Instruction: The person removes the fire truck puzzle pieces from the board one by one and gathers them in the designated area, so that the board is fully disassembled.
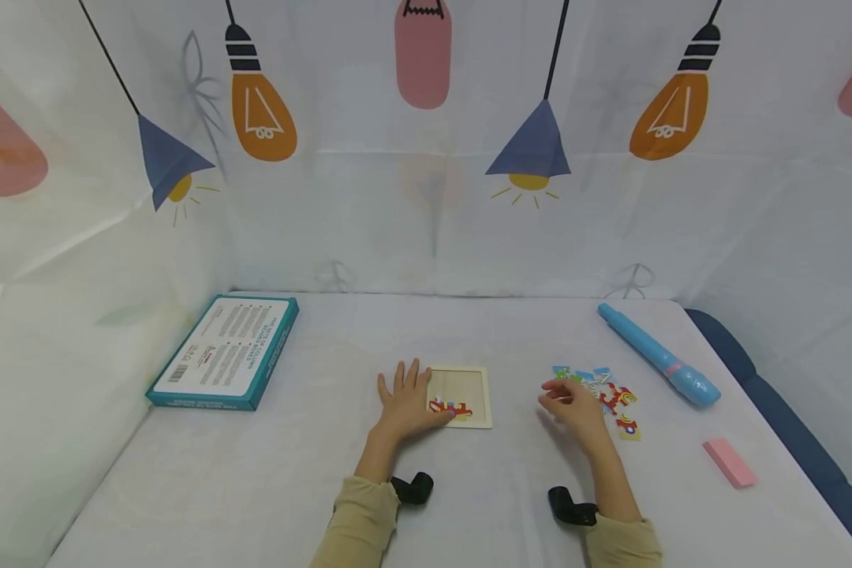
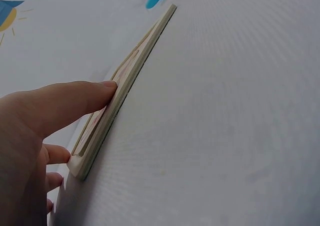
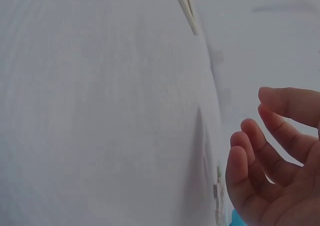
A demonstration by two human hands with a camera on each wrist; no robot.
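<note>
A shallow wooden puzzle tray (image 1: 477, 388) lies on the white-covered table, with a few red and yellow puzzle pieces (image 1: 461, 409) along its lower side. My left hand (image 1: 406, 406) rests at the tray's left edge, fingers spread; its thumb (image 2: 100, 93) touches the pieces near the lower rim. To the right, my right hand (image 1: 573, 406) hovers with loosely bent fingers beside a group of loose, colourful puzzle pieces (image 1: 614, 397), hiding part of them. In the right wrist view, nothing shows between the thumb and the fingertips (image 3: 250, 131).
At the far left lies a teal and white box (image 1: 223, 347). A light-blue tube-shaped object (image 1: 653, 351) lies at the back right, and a pink block (image 1: 730, 462) sits near the right edge. A patterned white cloth (image 1: 369, 213) hangs behind the table.
</note>
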